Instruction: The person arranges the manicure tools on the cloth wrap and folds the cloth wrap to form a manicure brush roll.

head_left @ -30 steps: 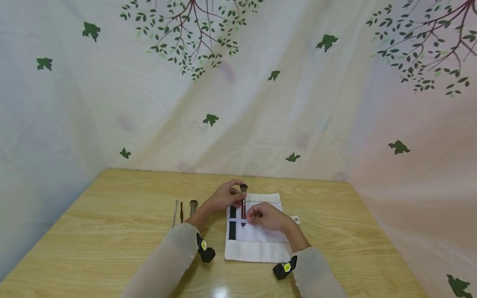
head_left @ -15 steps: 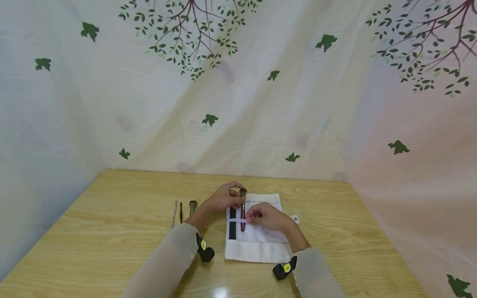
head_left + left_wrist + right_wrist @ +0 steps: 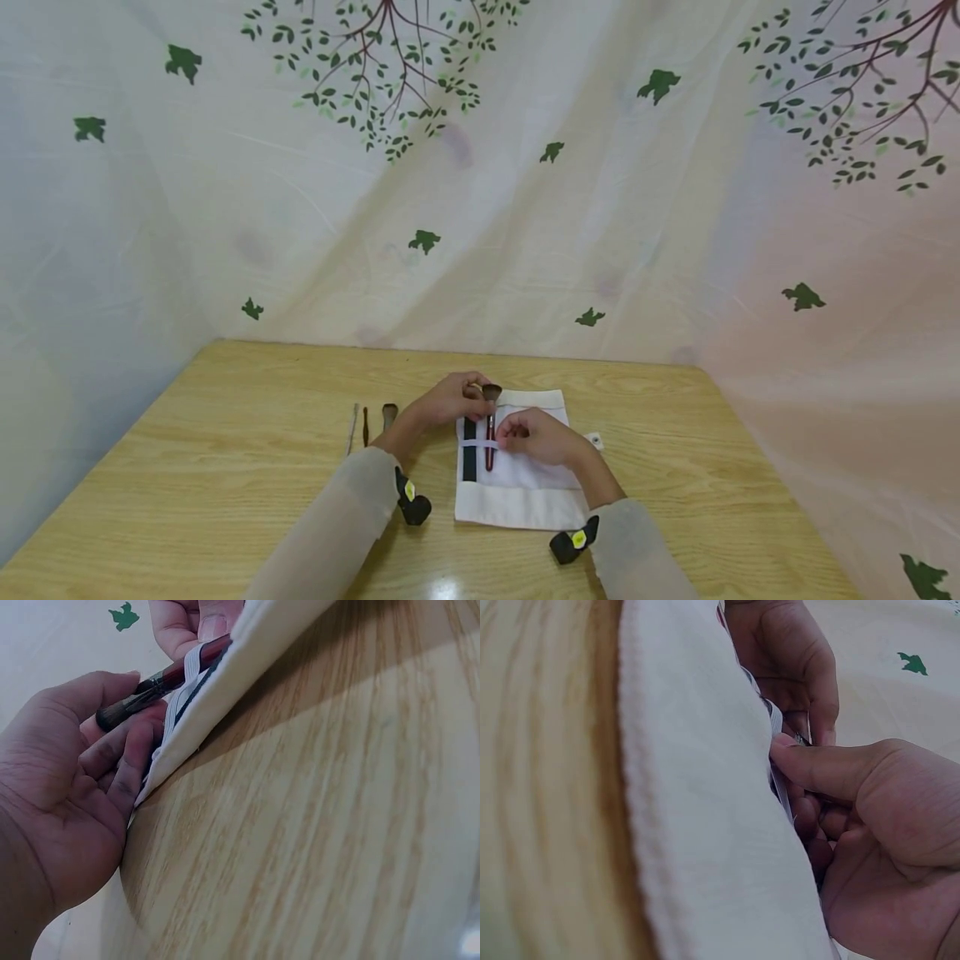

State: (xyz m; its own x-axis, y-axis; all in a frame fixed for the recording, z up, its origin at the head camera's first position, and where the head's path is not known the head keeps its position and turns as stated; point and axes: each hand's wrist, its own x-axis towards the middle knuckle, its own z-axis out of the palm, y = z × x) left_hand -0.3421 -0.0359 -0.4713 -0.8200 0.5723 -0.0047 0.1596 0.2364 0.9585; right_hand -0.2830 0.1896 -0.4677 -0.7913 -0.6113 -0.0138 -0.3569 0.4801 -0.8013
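Note:
A makeup brush [image 3: 490,460] with a dark red handle and brown bristles lies over a white cloth brush roll [image 3: 517,505]. Its handle passes under a white elastic band [image 3: 175,701] and sticks out on the near side. My left hand [image 3: 448,400] pinches the brush close to the bristles, thumb on top in the left wrist view. At the band's right part, my right hand [image 3: 546,437] pinches the elastic between thumb and fingers. The right wrist view shows that thumb [image 3: 825,765] against the band, its other fingers partly hidden behind the roll.
Left of the roll, a thin silvery tool [image 3: 352,427], a slim brown tool [image 3: 365,427] and another brush [image 3: 389,414] lie on the wooden table [image 3: 225,467]; my left forearm partly covers that brush. A small white tab [image 3: 595,441] sticks out at the roll's right.
The brush has slid toward me through the elastic band, so more handle shows below it. My left hand has moved slightly nearer with it; the right hand has stayed put.

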